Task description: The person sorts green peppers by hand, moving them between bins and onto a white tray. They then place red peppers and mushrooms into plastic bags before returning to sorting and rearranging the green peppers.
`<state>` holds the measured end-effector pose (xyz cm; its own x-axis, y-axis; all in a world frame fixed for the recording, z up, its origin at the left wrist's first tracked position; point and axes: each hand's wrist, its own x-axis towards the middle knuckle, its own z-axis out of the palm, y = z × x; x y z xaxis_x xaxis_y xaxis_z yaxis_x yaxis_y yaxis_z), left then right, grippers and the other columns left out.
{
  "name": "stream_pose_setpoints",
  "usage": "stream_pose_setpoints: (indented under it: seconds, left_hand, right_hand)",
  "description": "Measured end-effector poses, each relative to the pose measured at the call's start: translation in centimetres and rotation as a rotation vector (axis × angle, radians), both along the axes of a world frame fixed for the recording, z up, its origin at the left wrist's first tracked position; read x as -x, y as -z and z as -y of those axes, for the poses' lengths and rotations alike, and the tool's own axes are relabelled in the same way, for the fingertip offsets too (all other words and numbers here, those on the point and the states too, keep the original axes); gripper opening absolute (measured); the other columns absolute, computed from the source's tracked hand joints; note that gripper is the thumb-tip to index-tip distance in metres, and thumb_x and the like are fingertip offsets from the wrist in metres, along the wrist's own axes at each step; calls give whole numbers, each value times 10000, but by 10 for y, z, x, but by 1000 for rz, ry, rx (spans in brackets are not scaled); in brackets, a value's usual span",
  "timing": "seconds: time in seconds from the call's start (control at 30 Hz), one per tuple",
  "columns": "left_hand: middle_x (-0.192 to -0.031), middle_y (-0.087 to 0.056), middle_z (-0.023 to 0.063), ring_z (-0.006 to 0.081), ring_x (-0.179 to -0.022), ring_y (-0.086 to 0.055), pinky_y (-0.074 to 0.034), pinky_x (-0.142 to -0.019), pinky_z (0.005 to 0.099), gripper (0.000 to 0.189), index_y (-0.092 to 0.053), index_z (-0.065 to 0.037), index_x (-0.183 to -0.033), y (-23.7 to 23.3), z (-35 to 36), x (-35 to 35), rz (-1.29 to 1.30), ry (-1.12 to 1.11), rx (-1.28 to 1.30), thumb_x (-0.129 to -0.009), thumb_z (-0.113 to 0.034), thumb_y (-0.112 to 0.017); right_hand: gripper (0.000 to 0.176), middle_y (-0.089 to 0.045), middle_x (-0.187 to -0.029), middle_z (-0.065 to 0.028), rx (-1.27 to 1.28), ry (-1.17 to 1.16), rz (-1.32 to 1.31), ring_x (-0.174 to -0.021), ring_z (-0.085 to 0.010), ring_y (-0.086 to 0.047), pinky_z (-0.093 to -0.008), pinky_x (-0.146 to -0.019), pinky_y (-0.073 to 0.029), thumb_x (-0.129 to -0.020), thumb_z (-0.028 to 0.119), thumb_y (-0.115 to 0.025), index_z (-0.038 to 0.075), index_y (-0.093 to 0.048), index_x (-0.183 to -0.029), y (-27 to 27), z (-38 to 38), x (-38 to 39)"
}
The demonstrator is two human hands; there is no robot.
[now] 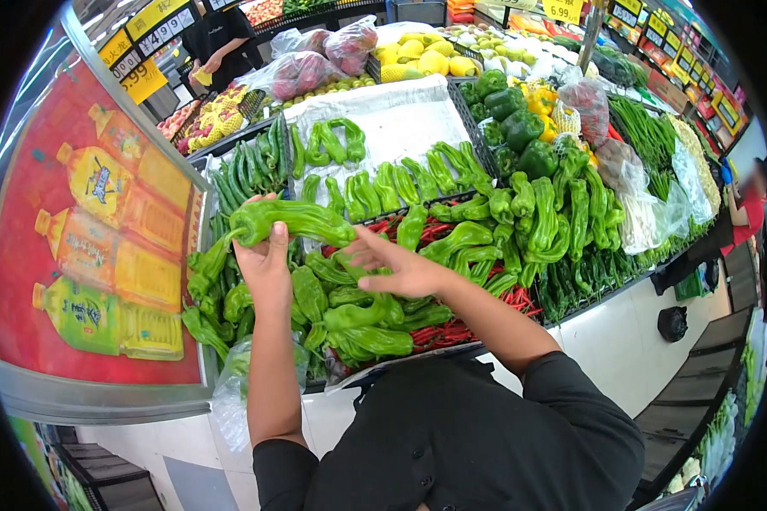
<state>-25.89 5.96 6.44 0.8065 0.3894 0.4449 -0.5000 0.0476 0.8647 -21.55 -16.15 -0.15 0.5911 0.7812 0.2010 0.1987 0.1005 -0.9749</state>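
A long green pepper (pixel 302 220) lies across my left hand (pixel 266 257), held between thumb and fingers with its stem end to the left. My right hand (pixel 399 268) is at the pepper's other end, fingers apart and fingertips close to its tip. Below both hands, more green peppers (pixel 358 317) are heaped over red chilies (pixel 430 335). Beyond them, several green peppers (pixel 383 186) stand in rows at the front of a crate lined with white sheeting (pixel 392 106).
A red drinks advertising panel (pixel 102 247) borders the stall on the left. Dark green chilies (pixel 251 162), bell peppers (pixel 520 128) and bagged produce (pixel 298 75) surround the crate. A clear plastic bag (pixel 234 396) hangs at the front edge. People stand at back left (pixel 217 43) and far right (pixel 746 213).
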Motion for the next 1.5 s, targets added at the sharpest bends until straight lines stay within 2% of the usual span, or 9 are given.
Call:
stream_pose_setpoints:
  seconds: [0.2, 0.3, 0.37, 0.47, 0.6, 0.83, 1.03, 1.37, 1.5]
  left_hand:
    - [-1352, -602, 121, 179, -1114, -621, -530, -943, 337, 445, -477, -17, -1356, 24, 14, 3, -164, 139, -97, -957, -83, -662]
    - [-1325, -611, 120, 209, -1141, -610, -507, -963, 363, 472, -474, 3, -1355, 36, 30, 5, -253, 225, -83, -931, -65, -670]
    - [-1293, -610, 140, 238, -1178, -587, -486, -990, 390, 537, -444, -1, -1384, 43, 35, 23, -230, -36, -396, -902, -29, -678]
    - [-1255, -601, 186, 314, -1213, -557, -455, -999, 430, 551, -466, 5, -1375, 44, 35, 66, -295, -155, -582, -874, -37, -691]
    - [-1160, -632, 190, 374, -1092, -589, -474, -933, 423, 307, -633, -16, -1178, 78, 26, 108, -380, 62, -850, -876, -55, -670]
    - [-1048, -635, 131, 350, -1014, -588, -479, -892, 431, 284, -640, -60, -1126, 115, 16, 137, -562, 407, -1021, -865, -138, -720]
    - [-1113, -614, 105, 325, -1076, -576, -460, -902, 425, 407, -613, -88, -1197, 110, 12, 136, -556, 438, -983, -820, -157, -750]
    - [-1229, -616, 147, 358, -1152, -567, -455, -970, 443, 499, -595, -55, -1263, 80, 7, 131, -570, 471, -994, -798, -111, -768]
    - [-1271, -590, 202, 388, -1159, -575, -452, -995, 437, 564, -523, -15, -1340, 39, 24, 110, -372, 113, -887, -827, -95, -744]
  right_hand:
    - [737, -517, -1364, -161, -99, 31, -432, -1186, -232, -571, -373, -970, -493, -1009, 247, -586, 89, -181, -1603, -20, 10, -11]
    - [611, -610, -1184, -102, -61, 47, -338, -936, -181, -630, -327, -763, -528, -1009, 192, -583, 66, -314, -1543, -25, 2, -6]
    - [488, -651, -1061, -82, -154, 97, -444, -731, -146, -604, -296, -629, -493, -1000, 134, -578, 40, -424, -1454, -16, -1, -9]
    - [424, -649, -1049, -86, -238, 314, -511, -731, -155, -601, -302, -625, -495, -987, 103, -575, 27, -470, -1391, -10, 6, -35]
    - [341, -633, -1051, -108, -342, 567, -571, -777, -189, -626, -325, -644, -524, -1024, 181, -547, 19, -482, -1316, -18, 6, -91]
    - [374, -627, -1101, -148, -244, 793, -459, -852, -237, -665, -364, -756, -584, -1037, 222, -537, -1, -478, -1331, -11, 0, -202]
    - [452, -633, -1121, -139, -138, 901, -324, -770, -224, -678, -334, -666, -588, -949, 141, -671, 27, -521, -1359, -8, 27, -272]
    - [308, -698, -841, -16, 199, 733, 66, -685, -62, -619, -246, -637, -504, -883, 169, -765, 121, -712, -1182, -64, 42, -145]
    - [279, -753, -1016, -130, 234, 366, 262, -942, -195, -714, -328, -859, -552, -844, 200, -762, 73, -734, -1091, -79, 30, -55]
